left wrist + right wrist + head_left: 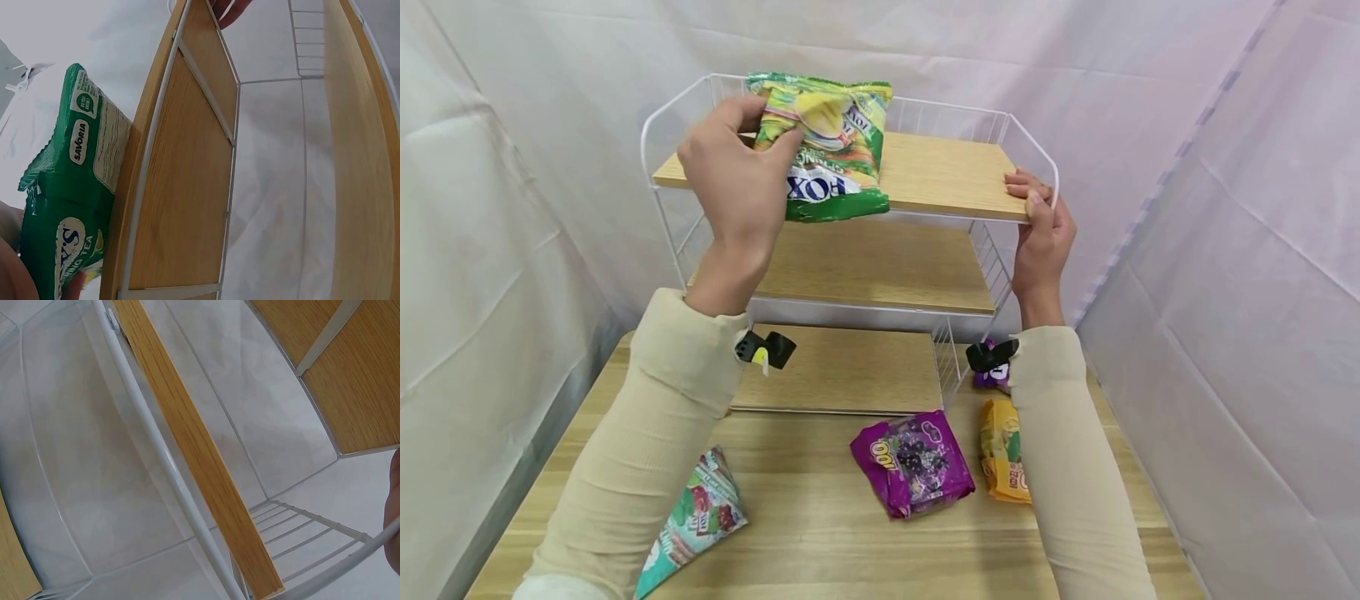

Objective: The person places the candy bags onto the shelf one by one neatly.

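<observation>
My left hand pinches a green and yellow bag of Fox's candies between thumb and fingers, over the front left part of the rack's top shelf. In the left wrist view the green end of the candy bag is right against the shelf's front edge. At the front right corner, my right hand grips the top shelf, fingers on the board and thumb at its edge. Only a sliver of that hand shows in the right wrist view.
Below are a middle shelf and a bottom shelf. On the table lie a purple candy bag, a teal candy bag and a yellow-orange bag. Another purple bag is partly hidden. White curtains surround the table.
</observation>
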Demonstrator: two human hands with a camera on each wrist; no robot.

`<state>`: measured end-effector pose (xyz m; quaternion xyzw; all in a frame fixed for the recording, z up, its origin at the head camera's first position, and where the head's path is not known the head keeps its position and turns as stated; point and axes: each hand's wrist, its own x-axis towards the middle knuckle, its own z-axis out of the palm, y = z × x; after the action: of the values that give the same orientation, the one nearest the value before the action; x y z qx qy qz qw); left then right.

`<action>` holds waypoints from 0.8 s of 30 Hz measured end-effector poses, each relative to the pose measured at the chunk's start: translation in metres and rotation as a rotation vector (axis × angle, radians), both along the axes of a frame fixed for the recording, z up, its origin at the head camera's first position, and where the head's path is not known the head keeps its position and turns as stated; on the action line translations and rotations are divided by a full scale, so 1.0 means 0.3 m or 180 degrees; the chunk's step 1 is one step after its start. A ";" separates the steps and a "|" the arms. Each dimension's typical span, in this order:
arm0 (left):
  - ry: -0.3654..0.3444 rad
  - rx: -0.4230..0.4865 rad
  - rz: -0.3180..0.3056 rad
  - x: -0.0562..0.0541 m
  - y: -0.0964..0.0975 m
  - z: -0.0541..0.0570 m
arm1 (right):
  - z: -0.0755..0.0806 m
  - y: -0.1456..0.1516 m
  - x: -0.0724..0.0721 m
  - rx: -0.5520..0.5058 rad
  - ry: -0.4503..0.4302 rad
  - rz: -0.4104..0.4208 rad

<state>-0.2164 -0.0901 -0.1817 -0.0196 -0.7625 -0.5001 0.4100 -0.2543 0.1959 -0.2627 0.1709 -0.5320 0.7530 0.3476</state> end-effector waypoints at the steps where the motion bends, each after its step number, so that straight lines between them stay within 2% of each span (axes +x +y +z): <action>1: -0.0058 -0.0058 0.0025 0.000 -0.001 0.003 | -0.002 0.002 -0.003 -0.0011 0.0002 0.0005; 5: -0.0366 -0.0276 0.0093 0.004 -0.006 0.014 | -0.013 0.013 -0.022 -0.0013 -0.0006 -0.0002; 8: -0.0482 -0.0413 0.0083 0.007 -0.008 0.014 | -0.020 0.019 -0.032 -0.0006 -0.0008 -0.0023; 17: -0.0517 -0.0766 0.0164 0.021 -0.001 0.012 | -0.029 0.023 -0.038 0.0023 -0.0001 -0.0027; 20: -0.0437 -0.0897 0.0175 0.027 0.003 0.009 | -0.029 0.023 -0.038 0.0021 0.0005 -0.0022; 24: -0.0301 -0.1079 0.0083 0.032 0.005 0.004 | -0.030 0.023 -0.038 0.0006 0.0013 -0.0013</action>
<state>-0.2068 -0.0885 -0.1805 -0.0550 -0.8545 -0.3595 0.3709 -0.2657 0.2028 -0.2716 0.1716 -0.5323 0.7515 0.3500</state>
